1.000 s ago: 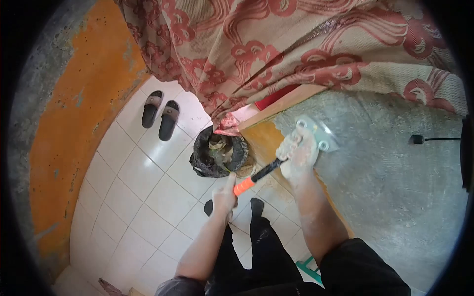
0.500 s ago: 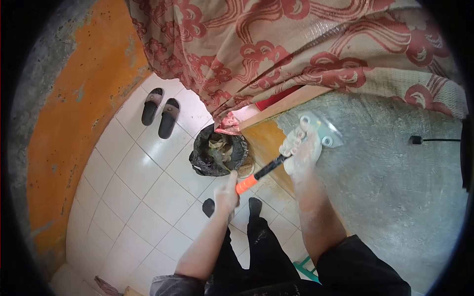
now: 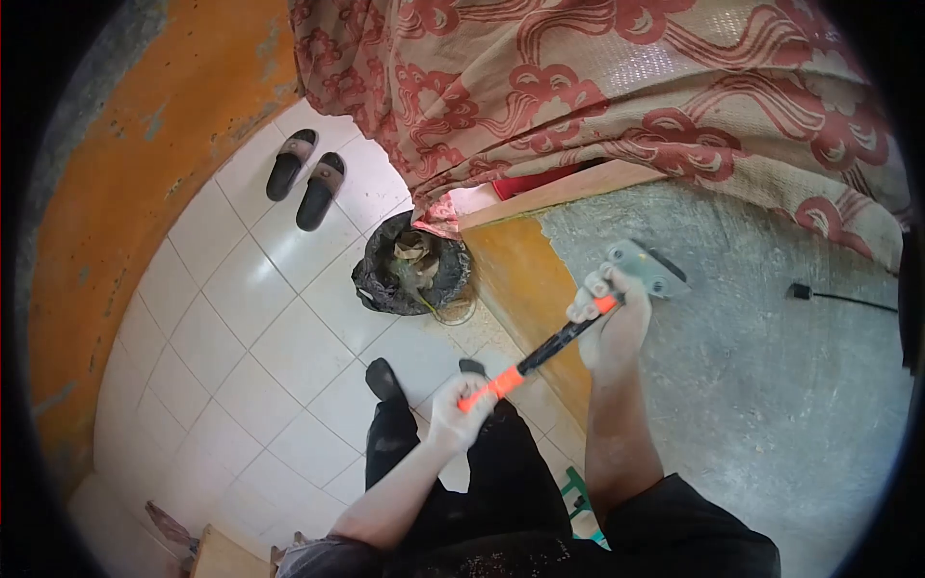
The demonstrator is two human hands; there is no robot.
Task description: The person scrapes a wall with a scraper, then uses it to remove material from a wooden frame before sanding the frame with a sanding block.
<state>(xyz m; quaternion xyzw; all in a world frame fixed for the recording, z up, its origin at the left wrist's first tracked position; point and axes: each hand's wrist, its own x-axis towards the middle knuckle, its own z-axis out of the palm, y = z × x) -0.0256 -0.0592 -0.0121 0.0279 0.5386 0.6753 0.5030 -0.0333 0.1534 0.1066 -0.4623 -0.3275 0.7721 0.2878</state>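
Left hand (image 3: 459,414) and right hand (image 3: 617,323) closed around scraper (image 3: 567,341). Handle (image 3: 541,356) diagonal; head (image 3: 638,266) beyond right hand, over grey wall (image 3: 761,405).

From here I'm seeing sandals (image 3: 316,202) lying near the left edge of the tiled floor (image 3: 279,328), a black bag (image 3: 370,281) sitting by its right edge, a patterned curtain (image 3: 568,96) hanging beyond.

We note metal-looking scraper head (image 3: 644,266), smooth plastic-looking handle (image 3: 556,348), textured woven cloth curtain (image 3: 540,96), glossy floor tiles (image 3: 260,337), rough matt bare wall (image 3: 761,405), flaking painted wall (image 3: 164,173), crinkled plastic-looking bag (image 3: 374,277)
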